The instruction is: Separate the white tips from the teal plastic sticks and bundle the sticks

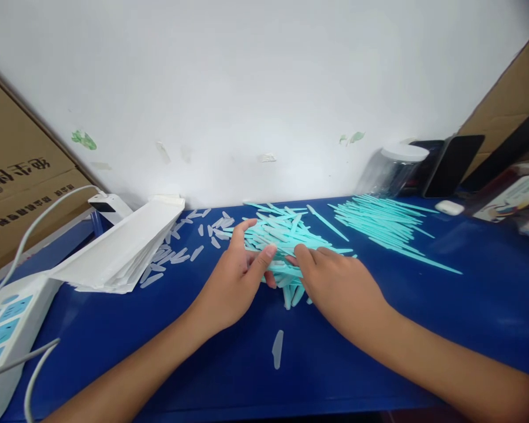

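Lying between the hands [233, 282] [339, 279], a turquoise stick [286, 269], similar heap [284, 233] beyond.

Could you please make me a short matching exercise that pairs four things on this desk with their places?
Column one
1. Central turquoise pile
2. Lone translucent piece
3. White paper stack
4. Power strip

Column two
A. In the picture's lower left corner
B. On the blue table, nearer the camera than the hands
C. Beneath the left hand and right hand
D. Just left of the scattered translucent pieces

Right pairs: 1-C, 2-B, 3-D, 4-A
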`<state>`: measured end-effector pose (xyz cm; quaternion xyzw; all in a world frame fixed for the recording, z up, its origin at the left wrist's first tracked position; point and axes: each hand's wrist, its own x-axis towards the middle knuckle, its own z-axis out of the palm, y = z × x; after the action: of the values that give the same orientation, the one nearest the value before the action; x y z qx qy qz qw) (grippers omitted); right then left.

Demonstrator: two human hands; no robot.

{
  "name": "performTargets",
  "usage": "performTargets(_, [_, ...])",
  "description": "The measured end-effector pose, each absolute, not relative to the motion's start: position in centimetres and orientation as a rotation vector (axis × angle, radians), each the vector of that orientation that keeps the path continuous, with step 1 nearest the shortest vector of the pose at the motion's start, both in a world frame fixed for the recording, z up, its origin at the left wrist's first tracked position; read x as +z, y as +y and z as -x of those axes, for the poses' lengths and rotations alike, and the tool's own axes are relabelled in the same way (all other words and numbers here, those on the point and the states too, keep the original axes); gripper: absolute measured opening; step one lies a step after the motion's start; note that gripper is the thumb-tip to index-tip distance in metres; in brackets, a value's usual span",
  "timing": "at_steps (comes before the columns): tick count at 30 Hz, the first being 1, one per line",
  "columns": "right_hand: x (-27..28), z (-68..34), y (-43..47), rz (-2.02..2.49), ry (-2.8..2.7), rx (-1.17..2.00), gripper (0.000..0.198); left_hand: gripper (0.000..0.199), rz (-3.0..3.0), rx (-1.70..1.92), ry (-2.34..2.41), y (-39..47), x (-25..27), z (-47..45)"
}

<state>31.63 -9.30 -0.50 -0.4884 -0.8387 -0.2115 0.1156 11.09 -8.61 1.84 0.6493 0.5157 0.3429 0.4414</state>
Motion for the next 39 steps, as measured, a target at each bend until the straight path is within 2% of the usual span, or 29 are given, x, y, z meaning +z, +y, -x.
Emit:
performTargets(10, [-0.6, -31.9, -9.0, 1.396, -2.369, -0.686, 0.025, 0.050, -1.337, 1.007, 1.287, -8.0, 1.5, -11.2])
performTargets(16, [0.2, -32.4, -8.8, 1.536, -2.389, -0.560, 0.023, 0.030, -1.429, 1.176, 1.391, -7.2, 1.5, -10.3])
performTargets(24, [1.4, -32.9, -7.8, 1.756, -2.371, -0.390, 0.013, 0.041, -1.699, 1.090, 1.311, -7.5, 1.5, -9.9])
performTargets(28, [1.7, -33.2, -7.7, 1.799, -2.311, -0.370, 0.007, 0.037, -1.728, 1.020, 1.259, -8.2, 1.4, -10.0])
performTargets(39, [0.0, -33.3, -7.9, 1.410, -2.314, -0.580, 0.022, 0.039, -2.134, 0.922, 1.323, -8.1, 2.1, -9.5])
